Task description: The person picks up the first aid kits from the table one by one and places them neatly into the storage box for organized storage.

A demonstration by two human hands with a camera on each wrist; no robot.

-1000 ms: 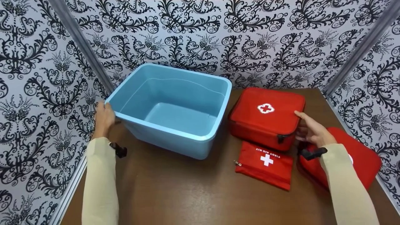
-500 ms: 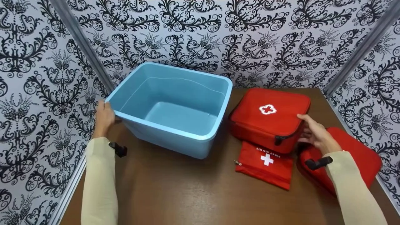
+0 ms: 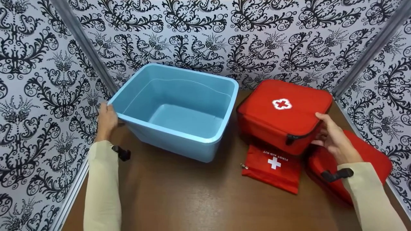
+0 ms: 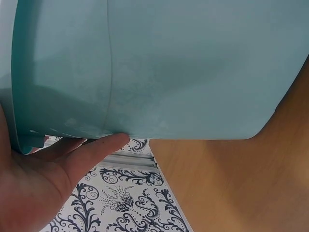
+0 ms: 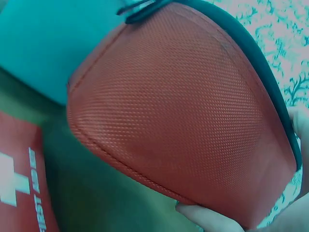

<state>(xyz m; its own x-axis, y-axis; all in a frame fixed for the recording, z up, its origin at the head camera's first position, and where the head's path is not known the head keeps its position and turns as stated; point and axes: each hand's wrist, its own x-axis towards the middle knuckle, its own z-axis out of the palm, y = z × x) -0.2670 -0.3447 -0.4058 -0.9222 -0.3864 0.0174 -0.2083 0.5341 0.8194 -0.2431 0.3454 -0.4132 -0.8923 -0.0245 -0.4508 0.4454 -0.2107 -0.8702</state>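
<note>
In the head view my left hand point(image 3: 107, 120) holds the left corner of a light-blue plastic bin point(image 3: 173, 131). The left wrist view shows its thumb point(image 4: 104, 147) along the outer wall, under the rim. My right hand point(image 3: 335, 138) grips a boxy red first aid bag point(image 3: 273, 118) by its right side, thumb on the lid and fingers low on the side. This bag tilts, raised at that side, with a white-edged cross on top and a black zipper pull point(image 3: 291, 139). In the right wrist view, fingertips point(image 5: 207, 217) press at the bag's bottom edge.
A flat red first aid pouch point(image 3: 273, 173) lies on the brown table point(image 3: 192, 199), partly under the raised bag. Another red case point(image 3: 369, 157) lies at the right, partly behind my right forearm. Patterned walls point(image 3: 205, 38) enclose the back and sides.
My right hand has raised the red first aid bag and shifted it to the right, tilting it. My left hand stays at the bin's corner.
</note>
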